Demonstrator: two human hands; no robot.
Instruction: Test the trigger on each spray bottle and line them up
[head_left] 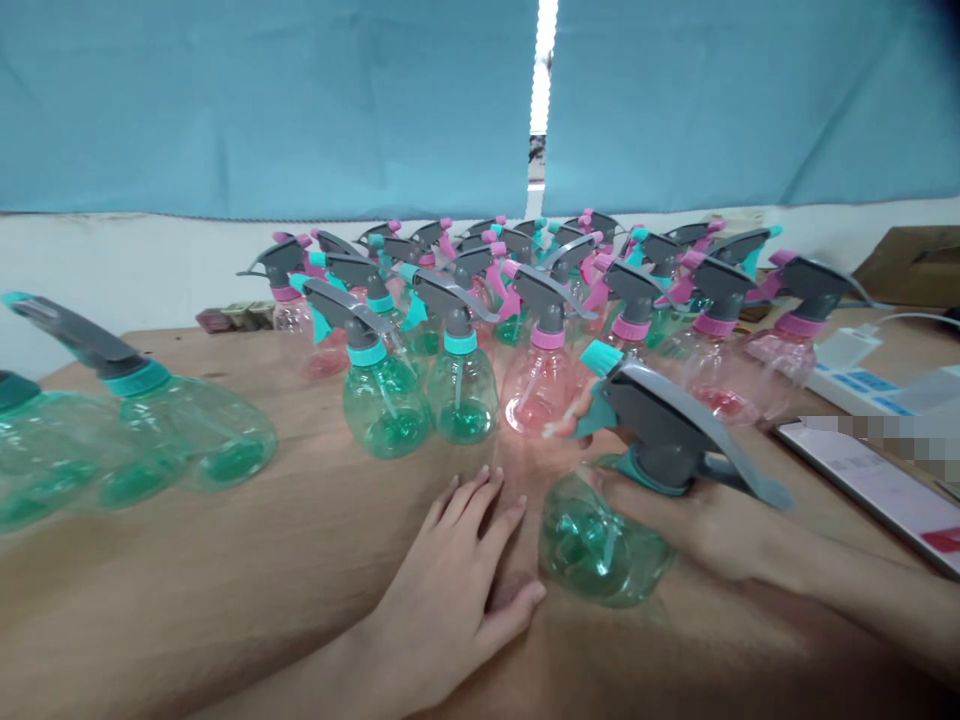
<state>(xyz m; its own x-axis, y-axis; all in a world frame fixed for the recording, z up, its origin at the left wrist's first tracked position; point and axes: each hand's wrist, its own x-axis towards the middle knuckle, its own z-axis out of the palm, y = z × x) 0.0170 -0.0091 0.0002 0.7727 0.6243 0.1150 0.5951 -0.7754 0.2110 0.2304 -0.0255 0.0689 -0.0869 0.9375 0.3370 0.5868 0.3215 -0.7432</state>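
Occupying the right foreground, a green spray bottle (592,550) is grasped around its neck by the right hand (690,525), presumably for steadiness; whether its base touches the worktop (315,530) cannot be confirmed. The left hand (457,570) is laid palm-down, fingers slightly spread, apparently for support.

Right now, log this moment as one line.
left hand: palm down on table | right hand: gripping green spray bottle | rest: other spray bottles beyond, phone at right
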